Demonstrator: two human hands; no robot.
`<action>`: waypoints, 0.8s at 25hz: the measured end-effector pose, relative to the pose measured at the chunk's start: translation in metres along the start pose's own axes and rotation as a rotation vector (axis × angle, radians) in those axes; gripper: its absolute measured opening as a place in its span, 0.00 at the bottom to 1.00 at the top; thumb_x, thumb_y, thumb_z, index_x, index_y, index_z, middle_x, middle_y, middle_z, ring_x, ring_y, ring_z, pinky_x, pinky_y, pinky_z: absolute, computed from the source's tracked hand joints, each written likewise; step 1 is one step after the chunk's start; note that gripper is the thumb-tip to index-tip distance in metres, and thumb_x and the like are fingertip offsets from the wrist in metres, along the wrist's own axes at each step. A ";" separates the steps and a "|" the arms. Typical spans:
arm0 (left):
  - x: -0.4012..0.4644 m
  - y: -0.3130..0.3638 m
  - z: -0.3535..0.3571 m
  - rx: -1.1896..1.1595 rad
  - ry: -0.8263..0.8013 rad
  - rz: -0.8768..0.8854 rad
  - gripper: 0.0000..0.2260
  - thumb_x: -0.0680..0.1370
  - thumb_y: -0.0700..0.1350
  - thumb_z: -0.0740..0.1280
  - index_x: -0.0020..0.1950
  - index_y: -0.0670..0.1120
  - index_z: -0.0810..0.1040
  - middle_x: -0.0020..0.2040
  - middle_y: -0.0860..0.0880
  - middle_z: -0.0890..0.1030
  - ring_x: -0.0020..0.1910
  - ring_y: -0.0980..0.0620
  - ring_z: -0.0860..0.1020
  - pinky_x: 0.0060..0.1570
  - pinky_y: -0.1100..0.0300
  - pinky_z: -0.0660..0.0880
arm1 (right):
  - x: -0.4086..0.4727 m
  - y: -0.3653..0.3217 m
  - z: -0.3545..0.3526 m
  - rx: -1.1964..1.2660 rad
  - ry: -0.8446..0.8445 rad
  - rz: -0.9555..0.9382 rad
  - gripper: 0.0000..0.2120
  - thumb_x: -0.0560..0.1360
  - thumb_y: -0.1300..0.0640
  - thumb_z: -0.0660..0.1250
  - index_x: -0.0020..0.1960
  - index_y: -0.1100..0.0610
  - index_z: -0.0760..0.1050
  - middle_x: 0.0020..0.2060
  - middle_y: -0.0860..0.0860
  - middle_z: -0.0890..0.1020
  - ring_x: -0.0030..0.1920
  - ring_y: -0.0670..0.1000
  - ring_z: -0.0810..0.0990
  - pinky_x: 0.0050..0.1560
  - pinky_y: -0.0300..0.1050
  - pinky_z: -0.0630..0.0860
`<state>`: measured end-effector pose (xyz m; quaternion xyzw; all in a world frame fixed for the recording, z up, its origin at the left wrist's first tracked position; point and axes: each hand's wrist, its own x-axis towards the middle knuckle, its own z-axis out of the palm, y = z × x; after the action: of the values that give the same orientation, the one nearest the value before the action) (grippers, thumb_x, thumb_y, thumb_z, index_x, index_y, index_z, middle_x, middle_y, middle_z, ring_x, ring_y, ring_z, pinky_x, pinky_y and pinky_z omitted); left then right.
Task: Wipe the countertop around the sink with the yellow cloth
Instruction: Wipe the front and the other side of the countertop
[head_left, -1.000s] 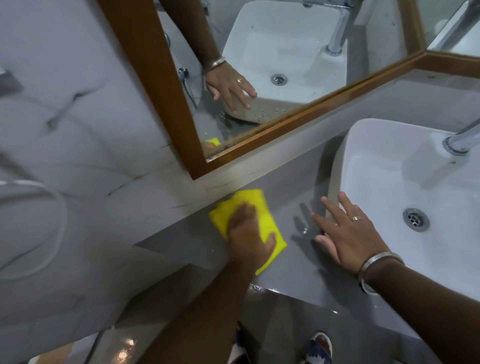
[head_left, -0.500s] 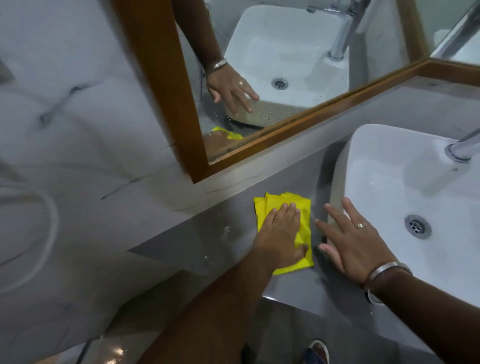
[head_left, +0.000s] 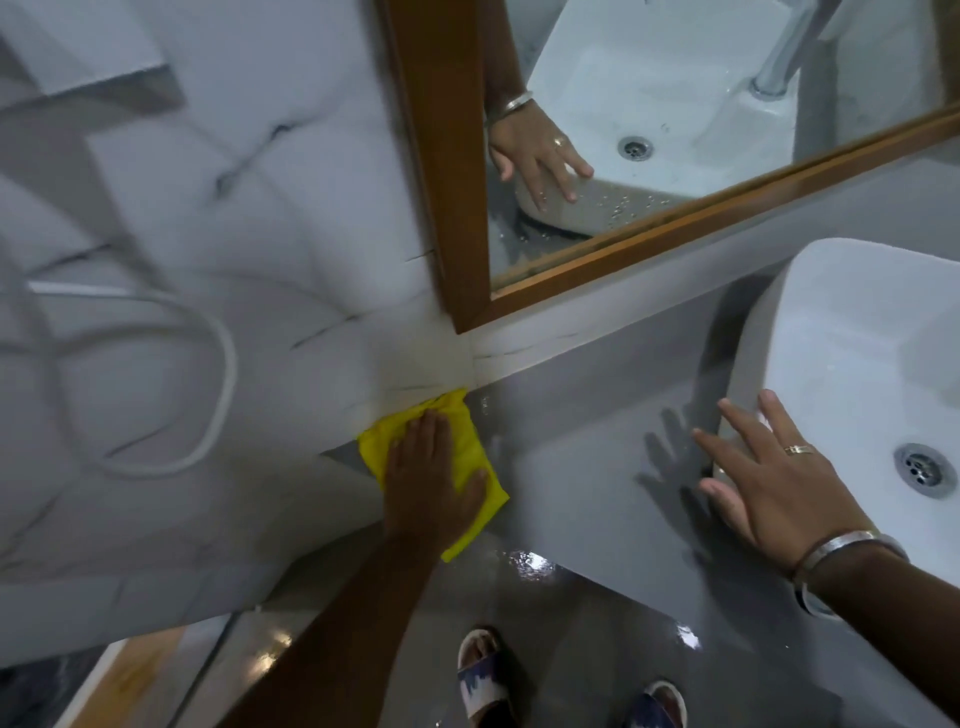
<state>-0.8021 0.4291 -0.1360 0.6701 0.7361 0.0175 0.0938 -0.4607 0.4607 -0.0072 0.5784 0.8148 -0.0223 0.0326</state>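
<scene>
The yellow cloth (head_left: 470, 447) lies flat on the grey countertop (head_left: 587, 467), at its far left end against the marble side wall. My left hand (head_left: 428, 478) presses down on the cloth with the palm, fingers together and pointing to the wall corner. The white basin sink (head_left: 852, 364) stands on the counter at the right. My right hand (head_left: 774, 478) rests with spread fingers on the sink's left rim and side; it holds nothing and wears a ring and a metal bangle.
A wood-framed mirror (head_left: 447, 208) hangs above the counter and reflects the sink and my right hand. A white hose (head_left: 223, 374) loops on the left marble wall. The counter's front edge is wet. Below are the floor and my sandalled feet (head_left: 488, 675).
My left hand has slid the cloth leftward from beside the sink to the counter's left end at the wall. My right hand has stayed on the sink's edge.
</scene>
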 end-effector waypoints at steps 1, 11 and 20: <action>-0.006 -0.019 -0.003 0.037 0.008 -0.004 0.37 0.73 0.62 0.58 0.74 0.39 0.64 0.72 0.38 0.69 0.69 0.36 0.68 0.68 0.43 0.64 | 0.000 -0.001 0.000 0.003 -0.002 0.000 0.39 0.76 0.36 0.36 0.60 0.57 0.78 0.65 0.62 0.75 0.67 0.70 0.67 0.53 0.64 0.76; -0.019 0.005 0.015 -0.030 0.055 0.484 0.33 0.77 0.63 0.57 0.74 0.42 0.64 0.75 0.42 0.64 0.73 0.40 0.64 0.69 0.44 0.61 | 0.000 0.002 0.005 0.006 0.058 -0.009 0.36 0.77 0.37 0.39 0.58 0.56 0.78 0.64 0.62 0.76 0.66 0.70 0.68 0.53 0.63 0.76; -0.020 0.029 0.011 0.077 -0.030 0.300 0.34 0.77 0.62 0.52 0.71 0.36 0.68 0.72 0.35 0.69 0.70 0.34 0.68 0.69 0.43 0.57 | -0.001 0.005 0.008 -0.001 0.071 -0.030 0.27 0.74 0.41 0.51 0.61 0.55 0.77 0.64 0.61 0.76 0.67 0.69 0.68 0.57 0.62 0.75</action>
<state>-0.7702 0.4111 -0.1405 0.7759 0.6264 -0.0070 0.0751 -0.4552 0.4611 -0.0153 0.5666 0.8240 -0.0019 0.0038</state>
